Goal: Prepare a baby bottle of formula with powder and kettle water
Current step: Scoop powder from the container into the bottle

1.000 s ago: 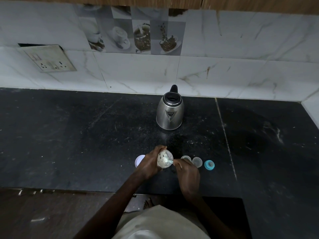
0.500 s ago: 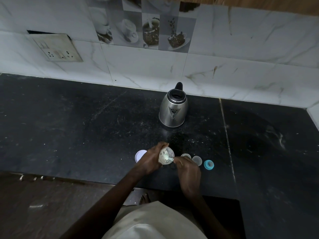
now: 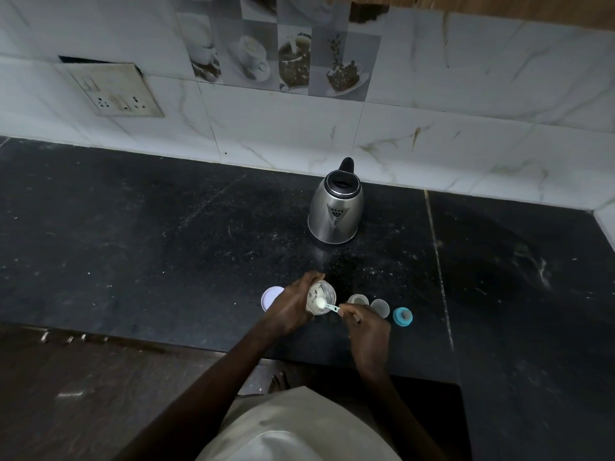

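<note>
Scoop point(image 3: 320, 302) now shows a heaped white load in the mouth of the powder jar point(image 3: 329, 293) — a second ago only its handle was plain. Right hand point(image 3: 367, 327) pinches the handle; left hand point(image 3: 293, 307) grips the jar near the front edge of the tabletop point(image 3: 133, 244). What looks like the open bottle point(image 3: 357, 299) stands just right of the jar — powder transfer seems next.

Wall point(image 3: 466, 94): white marbled tiles, with a strip of coffee-cup picture tiles point(image 3: 283, 54)
Socket plate point(image 3: 113, 91): grubby, at the left
Counter point(image 3: 133, 244): black speckled stone, dimly lit
Floor point(image 3: 83, 394): dark brown
</note>
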`<action>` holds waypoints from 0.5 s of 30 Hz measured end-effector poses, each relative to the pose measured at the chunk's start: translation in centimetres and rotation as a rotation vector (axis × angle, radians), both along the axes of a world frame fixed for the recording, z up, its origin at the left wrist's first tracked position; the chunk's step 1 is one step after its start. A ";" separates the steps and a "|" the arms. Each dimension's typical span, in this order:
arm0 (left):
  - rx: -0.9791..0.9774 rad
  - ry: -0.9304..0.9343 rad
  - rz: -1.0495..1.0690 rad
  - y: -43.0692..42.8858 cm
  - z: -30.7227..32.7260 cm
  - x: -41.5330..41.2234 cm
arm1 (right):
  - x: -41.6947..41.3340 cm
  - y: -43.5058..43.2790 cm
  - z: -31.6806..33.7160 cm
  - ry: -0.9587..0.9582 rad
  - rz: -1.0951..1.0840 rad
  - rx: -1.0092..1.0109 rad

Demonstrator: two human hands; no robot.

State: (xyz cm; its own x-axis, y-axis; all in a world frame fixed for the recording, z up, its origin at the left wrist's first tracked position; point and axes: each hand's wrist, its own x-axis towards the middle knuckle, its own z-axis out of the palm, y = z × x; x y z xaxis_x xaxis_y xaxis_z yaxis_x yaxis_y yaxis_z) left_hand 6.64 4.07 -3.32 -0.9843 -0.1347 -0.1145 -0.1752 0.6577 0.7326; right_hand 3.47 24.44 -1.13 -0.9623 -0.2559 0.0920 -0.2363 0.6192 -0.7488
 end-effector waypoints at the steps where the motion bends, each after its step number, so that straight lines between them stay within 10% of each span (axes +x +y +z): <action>1: 0.006 -0.008 0.004 0.0 0.0 0.0 | 0.1 0.0 0.1 0.015 0.006 0.039; 8: 0.026 -0.024 0.023 0.3 0.2 0.1 | 0.5 0.1 0.8 0.166 0.117 0.316; 15: 0.014 -0.017 0.038 0.3 -0.1 0.2 | -0.3 -0.3 1.8 -0.404 -0.161 -0.167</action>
State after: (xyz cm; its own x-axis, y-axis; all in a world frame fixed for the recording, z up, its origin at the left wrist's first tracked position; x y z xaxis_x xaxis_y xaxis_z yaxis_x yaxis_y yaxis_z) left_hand 6.82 4.33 -3.39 -0.9763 -0.1701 -0.1335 -0.2125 0.6401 0.7383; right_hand 3.22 24.17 0.67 -0.9558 -0.1142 -0.2709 0.1838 0.4871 -0.8538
